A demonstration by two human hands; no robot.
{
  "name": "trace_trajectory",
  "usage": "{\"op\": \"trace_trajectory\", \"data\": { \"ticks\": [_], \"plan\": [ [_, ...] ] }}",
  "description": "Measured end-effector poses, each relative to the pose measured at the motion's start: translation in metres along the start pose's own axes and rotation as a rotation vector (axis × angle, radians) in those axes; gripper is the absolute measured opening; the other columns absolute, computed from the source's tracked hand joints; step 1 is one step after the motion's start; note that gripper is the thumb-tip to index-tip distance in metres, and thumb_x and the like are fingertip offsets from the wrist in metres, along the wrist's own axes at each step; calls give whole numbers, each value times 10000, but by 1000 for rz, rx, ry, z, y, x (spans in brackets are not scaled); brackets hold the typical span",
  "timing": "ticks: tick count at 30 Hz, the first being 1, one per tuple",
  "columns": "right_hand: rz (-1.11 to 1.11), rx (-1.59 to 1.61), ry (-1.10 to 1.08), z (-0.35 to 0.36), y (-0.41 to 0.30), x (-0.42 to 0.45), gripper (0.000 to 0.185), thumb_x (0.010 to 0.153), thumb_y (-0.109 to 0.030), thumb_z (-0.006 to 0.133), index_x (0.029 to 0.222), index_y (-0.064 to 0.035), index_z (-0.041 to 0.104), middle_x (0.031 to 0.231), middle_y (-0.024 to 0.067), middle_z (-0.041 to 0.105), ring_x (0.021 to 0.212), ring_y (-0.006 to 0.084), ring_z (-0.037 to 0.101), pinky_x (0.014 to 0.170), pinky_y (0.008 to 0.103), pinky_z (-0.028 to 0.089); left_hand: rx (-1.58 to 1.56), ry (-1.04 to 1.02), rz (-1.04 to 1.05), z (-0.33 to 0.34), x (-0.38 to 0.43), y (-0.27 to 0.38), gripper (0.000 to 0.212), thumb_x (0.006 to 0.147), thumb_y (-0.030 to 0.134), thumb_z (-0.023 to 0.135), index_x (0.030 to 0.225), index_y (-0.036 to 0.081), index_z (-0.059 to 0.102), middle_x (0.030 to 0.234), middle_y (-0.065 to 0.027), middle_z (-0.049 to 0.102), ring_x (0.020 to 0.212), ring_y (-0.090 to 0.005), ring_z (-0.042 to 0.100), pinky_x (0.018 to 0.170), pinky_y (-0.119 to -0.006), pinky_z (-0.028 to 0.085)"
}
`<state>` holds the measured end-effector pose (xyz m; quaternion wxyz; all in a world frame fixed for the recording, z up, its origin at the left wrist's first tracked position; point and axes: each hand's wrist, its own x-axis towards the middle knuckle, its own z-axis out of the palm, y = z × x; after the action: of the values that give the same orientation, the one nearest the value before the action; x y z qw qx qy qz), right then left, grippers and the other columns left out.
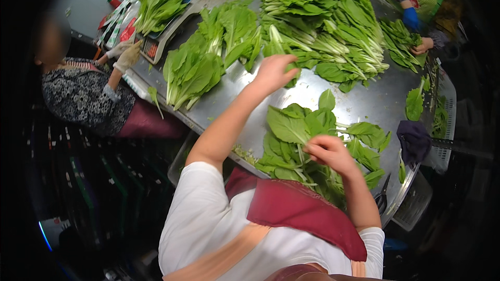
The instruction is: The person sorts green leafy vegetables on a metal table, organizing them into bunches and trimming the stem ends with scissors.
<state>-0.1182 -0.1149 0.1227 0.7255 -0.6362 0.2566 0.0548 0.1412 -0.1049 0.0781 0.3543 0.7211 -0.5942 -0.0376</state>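
Note:
My left hand (275, 72) reaches over the metal table, thumb and fingers apart, at the near edge of a large pile of leafy greens (308, 11). A green leaf lies just beneath it, and I see nothing clearly gripped. Closer to my body, my right hand (330, 154) pinches the stem of a broad green leaf (287, 125). Under and around that hand spreads a heap of loose leaves (279, 156), partly hidden by my forearm. To the left rests a bundle of leafy greens (195, 70), its pale stems towards the table's edge.
A co-worker with gloved hands (129, 56) stands left by a weighing scale (156, 45) bearing greens. Another person's hand (422, 46) holds greens at far right. Scissors (383, 199) and a dark cloth (414, 142) lie at the right edge, near a white plastic basket (449, 105).

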Motion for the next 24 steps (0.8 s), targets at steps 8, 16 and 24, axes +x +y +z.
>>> {"op": "trace_trajectory", "data": {
  "ticks": [8,16,24],
  "plan": [
    [-80,-1071,513,-73,46,-48,391,794,-252,542,1090,0,504,1074,187,517,962,306,498,825,366,397,-12,-81,-661,7,-7,-49,597,733,372,592,1206,55,415,991,-161,572,891,-286,557,744,-342,448],
    [-392,-955,312,-34,35,3,265,743,-204,599,922,-10,576,1093,193,505,989,325,491,834,387,391,-124,253,-722,81,22,-84,923,619,139,660,1338,61,86,1206,-220,415,1045,-322,475,876,-347,389],
    [-551,-575,664,-59,7,-4,314,749,-88,587,1054,-43,529,1124,148,481,1009,303,488,824,348,407,-694,-359,-313,-17,-12,-11,616,593,-40,445,1195,90,460,1126,-95,519,1017,-177,491,871,-264,374]
  ]
}}
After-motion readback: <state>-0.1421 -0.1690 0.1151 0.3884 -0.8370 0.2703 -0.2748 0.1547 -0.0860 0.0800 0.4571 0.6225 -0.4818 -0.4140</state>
